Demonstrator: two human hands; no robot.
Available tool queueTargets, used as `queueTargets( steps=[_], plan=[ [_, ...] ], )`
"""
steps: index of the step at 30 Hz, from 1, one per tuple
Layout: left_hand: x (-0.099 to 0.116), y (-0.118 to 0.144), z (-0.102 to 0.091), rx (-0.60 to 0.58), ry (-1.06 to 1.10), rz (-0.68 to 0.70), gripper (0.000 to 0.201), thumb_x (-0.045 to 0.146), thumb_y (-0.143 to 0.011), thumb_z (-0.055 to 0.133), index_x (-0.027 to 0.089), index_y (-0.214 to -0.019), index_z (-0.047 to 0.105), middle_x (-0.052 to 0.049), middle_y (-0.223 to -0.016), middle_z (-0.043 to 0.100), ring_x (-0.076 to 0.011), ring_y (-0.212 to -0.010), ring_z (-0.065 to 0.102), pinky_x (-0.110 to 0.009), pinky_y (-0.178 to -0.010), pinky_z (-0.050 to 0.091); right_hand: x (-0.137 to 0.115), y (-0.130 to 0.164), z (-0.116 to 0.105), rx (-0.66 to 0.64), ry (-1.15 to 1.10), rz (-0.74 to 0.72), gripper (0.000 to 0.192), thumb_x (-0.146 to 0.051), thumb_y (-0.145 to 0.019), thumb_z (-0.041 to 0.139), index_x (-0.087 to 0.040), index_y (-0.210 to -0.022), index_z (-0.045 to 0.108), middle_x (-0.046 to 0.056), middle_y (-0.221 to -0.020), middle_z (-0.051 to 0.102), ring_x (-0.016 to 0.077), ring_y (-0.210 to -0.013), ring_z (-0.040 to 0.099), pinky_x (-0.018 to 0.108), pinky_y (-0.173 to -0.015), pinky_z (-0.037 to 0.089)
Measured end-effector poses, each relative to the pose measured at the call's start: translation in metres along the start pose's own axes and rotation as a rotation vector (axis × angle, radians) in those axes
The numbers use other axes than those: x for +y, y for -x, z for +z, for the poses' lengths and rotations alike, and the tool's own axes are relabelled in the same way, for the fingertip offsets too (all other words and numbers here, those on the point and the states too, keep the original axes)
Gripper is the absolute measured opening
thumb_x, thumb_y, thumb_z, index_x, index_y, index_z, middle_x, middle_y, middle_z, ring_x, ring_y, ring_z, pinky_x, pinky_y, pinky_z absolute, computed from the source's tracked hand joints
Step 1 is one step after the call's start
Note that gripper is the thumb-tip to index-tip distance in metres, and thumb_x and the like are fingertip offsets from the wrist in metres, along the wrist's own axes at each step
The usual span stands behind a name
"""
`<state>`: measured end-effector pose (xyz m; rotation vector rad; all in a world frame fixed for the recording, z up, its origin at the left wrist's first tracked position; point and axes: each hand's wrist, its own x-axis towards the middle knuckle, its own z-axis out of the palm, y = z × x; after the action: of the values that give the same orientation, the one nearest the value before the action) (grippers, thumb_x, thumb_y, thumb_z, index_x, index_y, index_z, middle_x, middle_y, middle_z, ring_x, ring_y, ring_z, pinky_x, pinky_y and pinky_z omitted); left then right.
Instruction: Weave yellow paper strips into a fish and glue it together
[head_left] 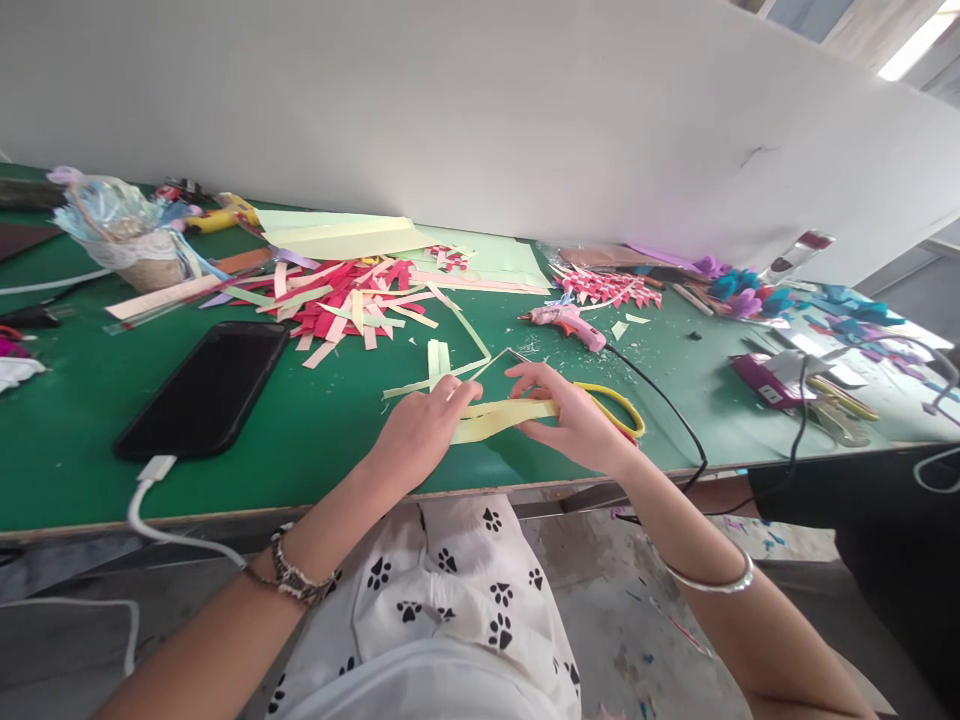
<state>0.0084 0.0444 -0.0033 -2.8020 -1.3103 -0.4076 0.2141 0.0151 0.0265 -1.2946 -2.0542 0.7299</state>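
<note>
A pale yellow paper strip (491, 421) stretches between my two hands, low over the front of the green table. My left hand (421, 425) has its fingers closed on the strip's left end. At the other end, my right hand (571, 418) pinches the strip between thumb and fingers. Scissors with yellow handles (621, 408) are beside my right hand, which hides part of them. Just beyond my left hand are short pale green strips (439, 362) and a narrow folded green strip (466, 325).
A heap of red, pink and green paper strips (345, 300) lies ahead. A pink glue gun (566, 322) with a black cord is right of it. To the left, a black phone (206, 388) is on a white cable. Pale green sheets (337, 235) lie against the wall.
</note>
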Motion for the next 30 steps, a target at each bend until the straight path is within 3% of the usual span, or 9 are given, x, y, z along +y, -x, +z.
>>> queueTargets(
  steps=[5, 9, 15, 19, 23, 30],
  plan=[
    [0.0023, -0.0024, -0.0027, -0.002, 0.043, -0.009, 0.026, 0.008, -0.085, 0.038, 0.019, -0.087, 0.062, -0.003, -0.089, 0.061, -0.0096, -0.051, 0.05, -0.024, -0.046, 0.026, 0.0029, -0.0013, -0.0014, 0.02, 0.061, -0.095, 0.023, -0.013, -0.075, 0.053, -0.022, -0.097, 0.054, 0.003, -0.096, 0.057, 0.0158, -0.087, 0.056, 0.03, -0.076, 0.043],
    [0.0021, -0.0026, -0.0014, 0.039, 0.105, 0.002, 0.027, 0.023, -0.091, 0.036, 0.017, -0.084, 0.061, -0.003, -0.085, 0.061, -0.0123, -0.057, 0.055, -0.023, -0.048, 0.031, 0.004, -0.0032, -0.0017, 0.041, 0.095, -0.16, 0.021, -0.006, -0.07, 0.049, -0.02, -0.084, 0.057, 0.004, -0.094, 0.056, 0.0158, -0.086, 0.055, 0.03, -0.075, 0.043],
    [0.0001, -0.0017, 0.0001, 0.018, 0.168, -0.029, 0.021, 0.02, -0.087, 0.041, 0.019, -0.099, 0.059, -0.007, -0.099, 0.063, -0.0169, -0.07, 0.061, -0.024, -0.052, 0.038, 0.0028, -0.0048, 0.0015, 0.052, 0.14, -0.203, 0.026, -0.005, -0.068, 0.049, -0.021, -0.089, 0.05, 0.004, -0.097, 0.056, 0.0156, -0.082, 0.055, 0.03, -0.073, 0.045],
    [-0.001, -0.0013, -0.0003, -0.043, 0.278, -0.042, 0.025, 0.013, -0.085, 0.036, 0.019, -0.101, 0.055, -0.007, -0.103, 0.062, -0.0177, -0.076, 0.062, -0.024, -0.054, 0.04, 0.0039, -0.0058, 0.0036, 0.029, 0.207, -0.258, 0.028, -0.004, -0.07, 0.048, -0.022, -0.091, 0.049, 0.006, -0.101, 0.054, 0.0185, -0.092, 0.055, 0.032, -0.076, 0.045],
    [-0.0009, -0.0007, -0.0012, -0.045, 0.401, -0.048, 0.025, 0.018, -0.089, 0.032, 0.019, -0.104, 0.052, -0.005, -0.095, 0.062, -0.0145, -0.067, 0.059, -0.023, -0.051, 0.037, 0.0039, -0.0068, 0.0047, -0.042, 0.319, -0.301, 0.025, -0.004, -0.073, 0.047, -0.021, -0.092, 0.047, 0.008, -0.105, 0.05, 0.0197, -0.096, 0.054, 0.034, -0.08, 0.045],
    [-0.0003, -0.0022, -0.0033, -0.063, 0.571, -0.029, 0.018, 0.032, -0.085, 0.05, 0.02, -0.09, 0.062, -0.002, -0.086, 0.06, -0.0093, -0.052, 0.05, -0.022, -0.048, 0.032, 0.0057, -0.0077, 0.0068, -0.062, 0.432, -0.289, 0.009, -0.011, -0.08, 0.048, -0.018, -0.086, 0.049, 0.009, -0.105, 0.048, 0.019, -0.091, 0.055, 0.032, -0.076, 0.045]
  ],
)
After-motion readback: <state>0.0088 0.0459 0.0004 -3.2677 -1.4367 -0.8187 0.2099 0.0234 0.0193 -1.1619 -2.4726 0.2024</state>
